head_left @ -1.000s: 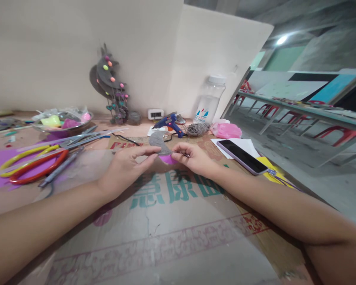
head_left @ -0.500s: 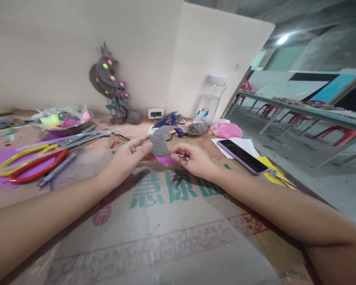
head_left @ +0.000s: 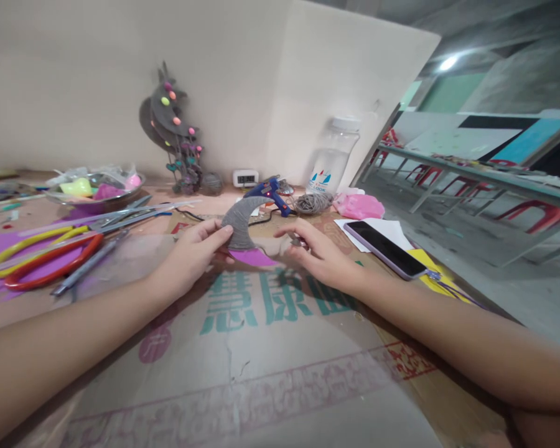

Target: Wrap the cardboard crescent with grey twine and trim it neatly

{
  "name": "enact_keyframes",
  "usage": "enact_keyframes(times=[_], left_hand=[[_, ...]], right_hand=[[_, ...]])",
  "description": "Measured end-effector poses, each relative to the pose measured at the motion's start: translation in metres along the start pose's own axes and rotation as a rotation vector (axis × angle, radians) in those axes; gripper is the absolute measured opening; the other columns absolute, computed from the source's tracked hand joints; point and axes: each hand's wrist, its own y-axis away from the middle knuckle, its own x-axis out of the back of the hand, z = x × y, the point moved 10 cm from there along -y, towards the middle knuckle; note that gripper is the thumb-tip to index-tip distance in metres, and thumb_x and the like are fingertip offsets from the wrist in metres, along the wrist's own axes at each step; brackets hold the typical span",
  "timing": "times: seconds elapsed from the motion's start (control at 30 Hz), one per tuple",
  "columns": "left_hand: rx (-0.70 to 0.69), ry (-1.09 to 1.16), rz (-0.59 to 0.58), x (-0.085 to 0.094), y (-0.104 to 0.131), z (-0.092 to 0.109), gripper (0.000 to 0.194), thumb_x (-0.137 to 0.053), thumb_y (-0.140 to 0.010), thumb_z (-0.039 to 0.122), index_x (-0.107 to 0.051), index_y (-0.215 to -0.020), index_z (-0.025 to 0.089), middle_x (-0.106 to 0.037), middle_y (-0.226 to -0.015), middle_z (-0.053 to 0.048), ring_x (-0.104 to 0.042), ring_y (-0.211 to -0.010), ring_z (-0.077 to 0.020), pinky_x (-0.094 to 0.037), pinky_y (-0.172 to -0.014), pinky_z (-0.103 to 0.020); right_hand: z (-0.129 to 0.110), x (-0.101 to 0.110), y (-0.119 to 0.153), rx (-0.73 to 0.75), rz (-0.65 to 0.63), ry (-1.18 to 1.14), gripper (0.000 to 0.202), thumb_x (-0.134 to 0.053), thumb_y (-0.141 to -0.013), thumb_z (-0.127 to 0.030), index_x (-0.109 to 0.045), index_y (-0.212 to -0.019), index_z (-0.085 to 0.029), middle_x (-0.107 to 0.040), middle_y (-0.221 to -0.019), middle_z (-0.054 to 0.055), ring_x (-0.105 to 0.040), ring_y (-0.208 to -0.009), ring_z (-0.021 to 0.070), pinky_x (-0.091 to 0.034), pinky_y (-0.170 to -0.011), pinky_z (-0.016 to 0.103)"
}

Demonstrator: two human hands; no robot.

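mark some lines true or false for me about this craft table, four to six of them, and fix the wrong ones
1. The left hand holds the grey crescent. True.
2. The right hand grips the grey crescent too. False: its fingers are apart from the crescent, to the right of it.
3. Purple shows at the lower end of the grey crescent. True.
4. The phone lies screen down. False: its dark screen faces up.
5. The glue gun is yellow. False: it is blue.
6. The clear bottle has a white lid. True.
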Motion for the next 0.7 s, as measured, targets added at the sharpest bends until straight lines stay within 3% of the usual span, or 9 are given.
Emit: enact_keyframes(times=[0.2,0.37,0.53,0.7], left_hand=[[-0.040,-0.017,-0.032,-0.002,-0.001,0.001,0.018,-0.059,-0.079,0.035,-0.057,-0.082,0.018,-0.065,-0.069,0.001,-0.060,-0.056,-0.0103,-0.048,-0.053,-0.020],[-0.037,0.000,-0.050,-0.002,-0.001,-0.001,0.016,-0.059,-0.079,0.033,-0.057,-0.080,0.017,-0.062,-0.065,0.002,-0.057,-0.052,-0.0091,-0.044,-0.047,-0.017],[0.000,0.038,-0.068,-0.006,-0.001,-0.003,0.013,-0.059,-0.079,0.030,-0.056,-0.078,0.018,-0.059,-0.060,0.004,-0.053,-0.045,-0.0072,-0.039,-0.040,-0.015],[0.032,0.076,-0.088,-0.011,0.001,-0.003,0.012,-0.058,-0.080,0.028,-0.055,-0.074,0.018,-0.050,-0.051,0.006,-0.048,-0.039,-0.0055,-0.034,-0.036,-0.014]], right_hand=[[0.003,-0.002,0.004,-0.003,0.032,0.150,0.031,-0.042,-0.090,-0.040,-0.055,-0.108,-0.017,-0.059,-0.098,0.008,-0.054,-0.091,0.0196,-0.042,-0.077,0.032],[-0.008,0.002,0.003,0.084,0.111,0.254,0.030,-0.047,-0.089,-0.036,-0.058,-0.113,-0.020,-0.064,-0.097,0.007,-0.057,-0.091,0.0190,-0.041,-0.080,0.032],[-0.018,-0.002,0.002,0.174,0.097,0.445,0.036,-0.046,-0.090,-0.042,-0.061,-0.112,-0.018,-0.062,-0.082,0.006,-0.056,-0.078,0.0175,-0.039,-0.069,0.028],[-0.025,-0.005,0.004,0.236,0.096,0.496,0.036,-0.044,-0.090,-0.042,-0.062,-0.109,-0.017,-0.060,-0.076,0.005,-0.052,-0.072,0.0157,-0.036,-0.064,0.026]])
